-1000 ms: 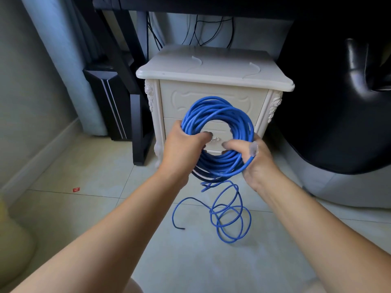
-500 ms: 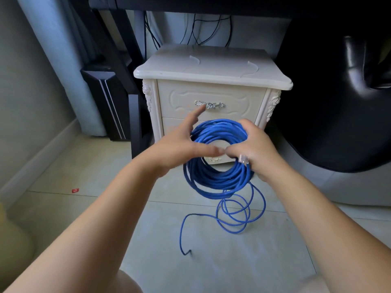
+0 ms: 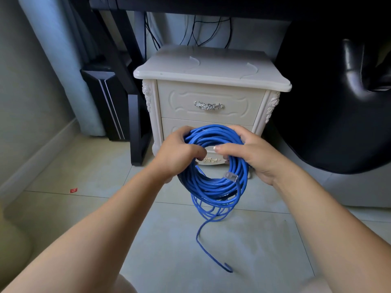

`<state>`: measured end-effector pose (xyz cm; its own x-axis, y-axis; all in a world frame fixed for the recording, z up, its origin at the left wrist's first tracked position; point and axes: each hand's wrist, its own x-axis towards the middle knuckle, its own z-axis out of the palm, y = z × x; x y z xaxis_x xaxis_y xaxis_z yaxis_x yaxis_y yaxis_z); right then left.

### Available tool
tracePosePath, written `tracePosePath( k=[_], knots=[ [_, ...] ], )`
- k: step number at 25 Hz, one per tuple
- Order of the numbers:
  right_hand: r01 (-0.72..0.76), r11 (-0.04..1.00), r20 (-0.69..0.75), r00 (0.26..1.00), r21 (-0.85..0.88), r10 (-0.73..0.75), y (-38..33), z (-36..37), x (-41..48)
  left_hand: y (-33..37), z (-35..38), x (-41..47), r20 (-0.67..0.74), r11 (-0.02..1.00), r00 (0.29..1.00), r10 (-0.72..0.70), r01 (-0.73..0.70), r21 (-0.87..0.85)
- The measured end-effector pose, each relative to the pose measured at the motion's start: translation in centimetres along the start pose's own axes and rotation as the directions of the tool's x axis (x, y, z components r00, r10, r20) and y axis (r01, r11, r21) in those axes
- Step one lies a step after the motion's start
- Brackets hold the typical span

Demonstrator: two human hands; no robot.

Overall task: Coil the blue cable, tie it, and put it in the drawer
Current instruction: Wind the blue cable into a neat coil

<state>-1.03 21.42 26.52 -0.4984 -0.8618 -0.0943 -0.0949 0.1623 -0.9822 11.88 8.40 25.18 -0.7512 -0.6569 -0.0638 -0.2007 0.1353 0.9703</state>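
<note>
Gripping the top of the round blue cable (image 3: 211,185) coil with left hand (image 3: 177,156) and right hand (image 3: 254,154), fingers curled tight. Some fingertips hidden behind smooth loops. Trailing below the hands onto floor (image 3: 165,240) tiles. Lower drawer (image 3: 175,126) beyond, mostly covered.

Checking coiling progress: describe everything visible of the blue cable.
The blue cable is thin, plastic-jacketed, mostly wound into a many-turn ring held upright before the nightstand. The left hand grips its left side, the right hand its upper right. A clear plug rests on the lower-right turns. Loose loops hang below; the tail trails across the floor.
</note>
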Motion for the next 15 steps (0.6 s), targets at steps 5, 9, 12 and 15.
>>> tracePosePath(
  k=[5, 9, 12, 15],
  knots=[
    [-0.105, 0.976, 0.216, 0.974, 0.19, 0.062, 0.4, -1.2, -0.1, -0.1, -0.6, 0.6, -0.076, 0.949, 0.974, -0.213, 0.188, -0.252],
    [-0.125, 0.914, 0.26, 0.965, 0.385, 0.023, 1.1, -1.1, -0.8, 0.3, -0.9, -0.1, -0.098, 0.894, 0.951, -0.294, 0.237, -0.379],
    [-0.093, 0.926, 0.255, 0.967, 0.365, -0.004, 1.2, -0.4, -1.4, 0.4, -1.1, -0.7, -0.094, 0.861, 0.945, -0.314, 0.242, -0.447],
    [-0.089, 0.979, 0.087, 0.993, 0.181, 0.074, 1.6, 1.3, -1.0, 0.4, -0.9, -0.6, -0.101, 0.832, 0.933, -0.346, 0.255, -0.493]
  ],
)
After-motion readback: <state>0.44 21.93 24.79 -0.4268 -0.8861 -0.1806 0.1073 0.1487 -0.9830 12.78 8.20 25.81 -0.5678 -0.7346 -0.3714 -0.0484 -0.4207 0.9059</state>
